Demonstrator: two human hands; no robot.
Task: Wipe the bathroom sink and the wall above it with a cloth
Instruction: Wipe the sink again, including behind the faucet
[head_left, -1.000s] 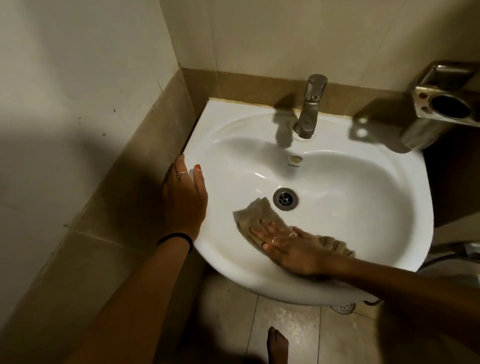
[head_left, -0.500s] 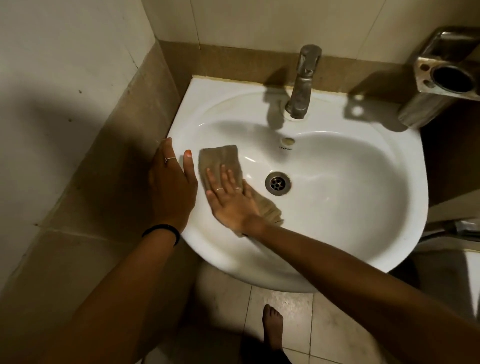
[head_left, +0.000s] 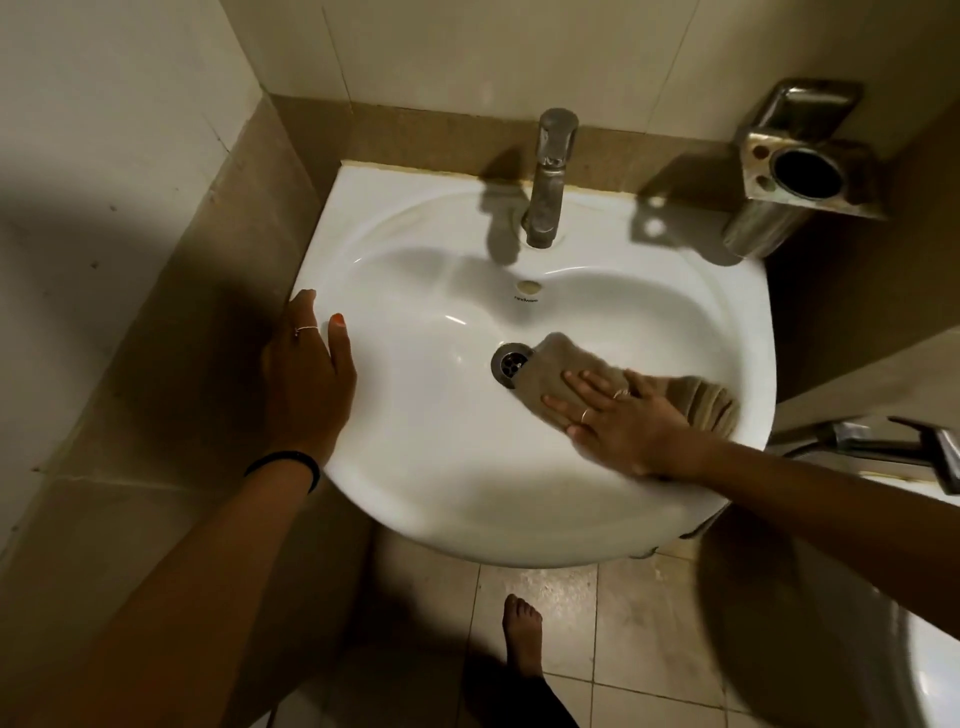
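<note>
A white oval sink is fixed in the corner, with a metal tap at its back and a drain in the middle. A beige cloth lies in the bowl just right of the drain, partly over its edge. My right hand presses flat on the cloth with fingers spread, and the cloth's other end bunches up behind my wrist. On the sink's left rim rests my left hand, fingers apart and holding nothing. The pale tiled wall rises above the tap.
A metal holder with a round cup hole is mounted on the wall at the right of the sink. A metal spray handle sticks out at the right edge. A side wall closes in the left. My bare foot stands on the tiled floor.
My right hand has swept the cloth from the bowl's left side, across the drain, to the right side. My left hand stays on the left rim.
</note>
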